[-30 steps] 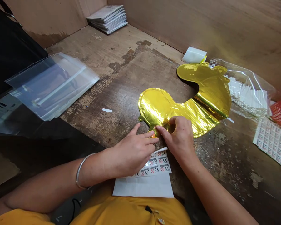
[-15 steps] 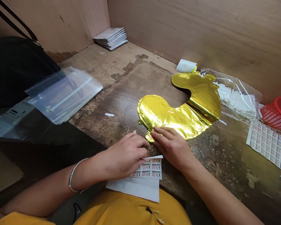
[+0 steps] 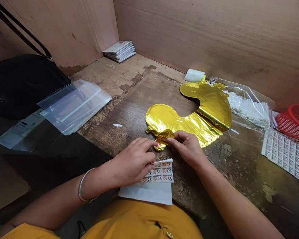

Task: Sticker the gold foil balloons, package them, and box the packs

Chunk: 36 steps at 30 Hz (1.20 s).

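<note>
Right hand [image 3: 188, 149] was nearly closed, thumb and fingers pinching a turned-up flap of the gold foil shape [image 3: 161, 116], which lay on the table [image 3: 129, 109]. Left hand [image 3: 132, 162] was partly curled, gripping the printed label sheet [image 3: 161, 172] at its edge, index finger extended to the foil's near tip. Step in hand, as judged: handling that near end. Any further move called for light fingers, the foil appearing thin and easily creased.
</note>
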Each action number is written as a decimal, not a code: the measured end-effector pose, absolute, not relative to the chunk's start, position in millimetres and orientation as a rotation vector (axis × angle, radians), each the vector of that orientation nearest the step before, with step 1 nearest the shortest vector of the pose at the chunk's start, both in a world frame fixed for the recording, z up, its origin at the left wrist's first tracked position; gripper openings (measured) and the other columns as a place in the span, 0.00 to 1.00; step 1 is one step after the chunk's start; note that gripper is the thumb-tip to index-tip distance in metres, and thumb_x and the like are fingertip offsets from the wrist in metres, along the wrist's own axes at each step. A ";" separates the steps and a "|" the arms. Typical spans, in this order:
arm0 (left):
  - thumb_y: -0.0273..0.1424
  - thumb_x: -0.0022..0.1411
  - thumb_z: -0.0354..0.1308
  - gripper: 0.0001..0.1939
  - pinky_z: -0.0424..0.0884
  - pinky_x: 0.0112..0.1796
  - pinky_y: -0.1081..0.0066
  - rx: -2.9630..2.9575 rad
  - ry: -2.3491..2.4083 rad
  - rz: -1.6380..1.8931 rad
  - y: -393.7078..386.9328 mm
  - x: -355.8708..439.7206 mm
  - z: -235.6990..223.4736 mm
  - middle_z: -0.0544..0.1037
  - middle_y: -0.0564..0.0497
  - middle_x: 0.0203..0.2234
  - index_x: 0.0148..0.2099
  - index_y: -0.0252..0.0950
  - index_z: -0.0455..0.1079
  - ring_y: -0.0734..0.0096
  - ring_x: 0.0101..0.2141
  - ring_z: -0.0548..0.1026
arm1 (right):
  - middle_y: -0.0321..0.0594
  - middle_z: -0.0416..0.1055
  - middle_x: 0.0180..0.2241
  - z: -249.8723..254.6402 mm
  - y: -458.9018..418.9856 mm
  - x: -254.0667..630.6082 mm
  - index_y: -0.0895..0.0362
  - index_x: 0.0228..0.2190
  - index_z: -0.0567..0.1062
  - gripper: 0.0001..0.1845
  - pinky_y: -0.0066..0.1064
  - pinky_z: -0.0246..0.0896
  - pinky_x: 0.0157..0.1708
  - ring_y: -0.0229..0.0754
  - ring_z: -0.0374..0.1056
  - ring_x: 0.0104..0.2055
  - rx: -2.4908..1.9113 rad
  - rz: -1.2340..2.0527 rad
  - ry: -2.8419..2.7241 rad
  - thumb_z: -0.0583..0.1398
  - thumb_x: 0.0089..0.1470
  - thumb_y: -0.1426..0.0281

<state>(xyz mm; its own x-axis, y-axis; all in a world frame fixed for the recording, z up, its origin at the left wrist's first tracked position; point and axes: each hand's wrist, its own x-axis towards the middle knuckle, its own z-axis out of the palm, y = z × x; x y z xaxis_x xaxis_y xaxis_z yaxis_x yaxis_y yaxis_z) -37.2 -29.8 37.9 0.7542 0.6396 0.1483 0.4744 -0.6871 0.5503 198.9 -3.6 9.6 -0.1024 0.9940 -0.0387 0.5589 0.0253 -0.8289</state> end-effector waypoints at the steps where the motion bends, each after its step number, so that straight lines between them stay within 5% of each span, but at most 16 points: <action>1: 0.28 0.63 0.55 0.05 0.61 0.59 0.52 2.472 0.846 0.456 -29.5 -36.7 39.4 0.69 0.42 0.55 0.35 0.35 0.70 0.56 0.57 0.65 | 0.32 0.65 0.19 9.9 -2.3 198.5 0.56 0.21 0.71 0.15 0.29 0.54 0.23 0.35 0.59 0.23 -1.590 1.008 -1.690 0.62 0.51 0.59; 6: 0.27 0.63 0.54 0.06 0.56 0.62 0.51 2.509 0.873 0.479 -28.0 -33.5 50.7 0.63 0.40 0.60 0.34 0.34 0.70 0.55 0.62 0.60 | 0.30 0.55 0.17 15.4 5.5 197.0 0.56 0.17 0.65 0.23 0.29 0.45 0.22 0.34 0.50 0.22 -1.619 1.061 -1.680 0.56 0.56 0.54; 10: 0.27 0.63 0.55 0.06 0.54 0.63 0.51 2.580 0.718 0.425 -15.2 -25.0 49.7 0.63 0.37 0.61 0.35 0.33 0.72 0.53 0.63 0.59 | 0.31 0.57 0.18 21.9 13.7 198.8 0.56 0.20 0.67 0.21 0.29 0.46 0.22 0.34 0.51 0.22 -1.650 1.143 -1.654 0.57 0.53 0.54; 16: 0.28 0.62 0.56 0.07 0.63 0.59 0.54 2.632 0.446 0.385 11.8 -8.2 23.8 0.71 0.39 0.55 0.32 0.34 0.73 0.55 0.57 0.68 | 0.29 0.55 0.18 22.9 19.0 205.1 0.54 0.20 0.62 0.20 0.28 0.49 0.21 0.34 0.51 0.21 -1.620 1.070 -1.522 0.58 0.52 0.53; 20: 0.28 0.61 0.57 0.06 0.68 0.52 0.58 2.627 0.468 0.381 13.1 -6.1 19.3 0.75 0.41 0.46 0.31 0.34 0.72 0.57 0.49 0.72 | 0.42 0.72 0.35 15.5 3.5 205.2 0.56 0.36 0.70 0.15 0.36 0.65 0.36 0.43 0.67 0.36 -1.586 0.820 -1.574 0.59 0.52 0.58; 23: 0.29 0.61 0.57 0.08 0.71 0.45 0.60 2.612 0.519 0.321 11.1 -6.3 22.7 0.75 0.45 0.31 0.29 0.35 0.71 0.59 0.40 0.73 | 0.53 0.70 0.53 11.3 -12.7 202.9 0.57 0.44 0.73 0.22 0.49 0.60 0.53 0.56 0.63 0.55 -1.509 0.571 -1.953 0.64 0.43 0.69; 27: 0.28 0.61 0.57 0.06 0.68 0.52 0.57 2.560 0.503 0.367 10.6 -7.0 23.2 0.75 0.41 0.44 0.30 0.35 0.71 0.56 0.49 0.72 | 0.43 0.78 0.38 20.2 2.0 216.7 0.55 0.29 0.78 0.06 0.41 0.65 0.45 0.48 0.71 0.43 -1.644 0.585 -2.035 0.60 0.49 0.73; 31: 0.26 0.61 0.57 0.05 0.62 0.59 0.54 2.504 0.490 0.403 10.9 -8.6 18.8 0.69 0.41 0.57 0.32 0.34 0.71 0.54 0.57 0.67 | 0.37 0.73 0.21 50.2 72.6 269.5 0.57 0.22 0.75 0.09 0.30 0.61 0.27 0.39 0.68 0.25 -1.889 0.486 -1.794 0.61 0.51 0.67; 36: 0.26 0.61 0.57 0.04 0.63 0.59 0.56 2.464 0.499 0.401 11.4 -8.7 18.9 0.70 0.42 0.57 0.33 0.35 0.72 0.54 0.57 0.68 | 0.44 0.71 0.23 85.0 147.3 344.4 0.58 0.15 0.68 0.13 0.35 0.56 0.35 0.41 0.68 0.33 -2.110 0.056 -1.377 0.59 0.49 0.73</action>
<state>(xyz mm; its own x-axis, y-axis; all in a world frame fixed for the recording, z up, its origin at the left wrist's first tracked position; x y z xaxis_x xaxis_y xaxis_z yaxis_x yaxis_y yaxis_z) -8.7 11.4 18.9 0.8844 0.4353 0.1683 0.2587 -0.7575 0.5994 344.4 147.3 85.0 0.4580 0.8422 0.2845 0.8164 -0.2719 -0.5094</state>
